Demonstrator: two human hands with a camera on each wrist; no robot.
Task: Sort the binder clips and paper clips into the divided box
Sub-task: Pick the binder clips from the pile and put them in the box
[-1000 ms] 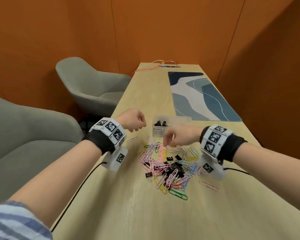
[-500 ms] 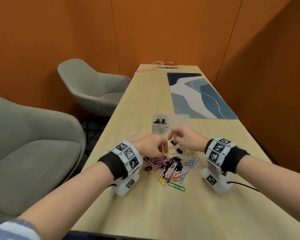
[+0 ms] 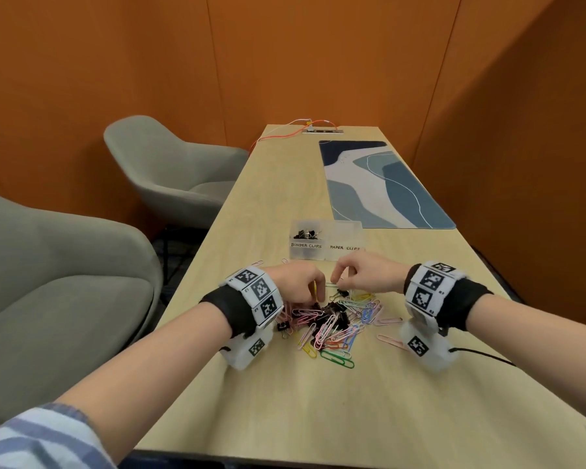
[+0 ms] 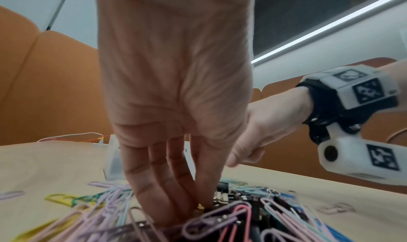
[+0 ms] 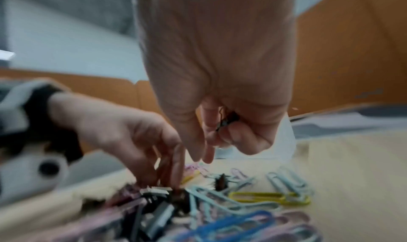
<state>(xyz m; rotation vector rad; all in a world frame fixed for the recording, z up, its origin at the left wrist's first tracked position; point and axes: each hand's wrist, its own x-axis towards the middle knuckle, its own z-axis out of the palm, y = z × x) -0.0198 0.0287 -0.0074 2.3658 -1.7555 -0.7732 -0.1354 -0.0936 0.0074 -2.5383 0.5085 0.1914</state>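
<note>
A mixed pile of coloured paper clips (image 3: 322,328) and black binder clips (image 3: 335,311) lies on the wooden table. Behind it stands a clear divided box (image 3: 310,256), labelled BINDER CLIPS on the left and PAPER CLIPS on the right. Several binder clips (image 3: 307,234) lie in the left compartment. My left hand (image 3: 318,297) reaches down into the pile, its fingertips (image 4: 198,205) bunched together on a black binder clip. My right hand (image 3: 335,280) hovers over the pile's far edge. Its curled fingers hold a small black binder clip (image 5: 226,122), with thumb and forefinger pointing down.
A blue patterned mat (image 3: 379,184) lies beyond the box on the right. A power strip with an orange cable (image 3: 322,131) sits at the table's far end. Two grey chairs (image 3: 170,174) stand along the left side. A loose pink clip (image 3: 391,341) lies by my right wrist.
My left hand came back from the box's binder clip side and went down into the pile. My right hand stayed at the pile's far edge, now close beside the left.
</note>
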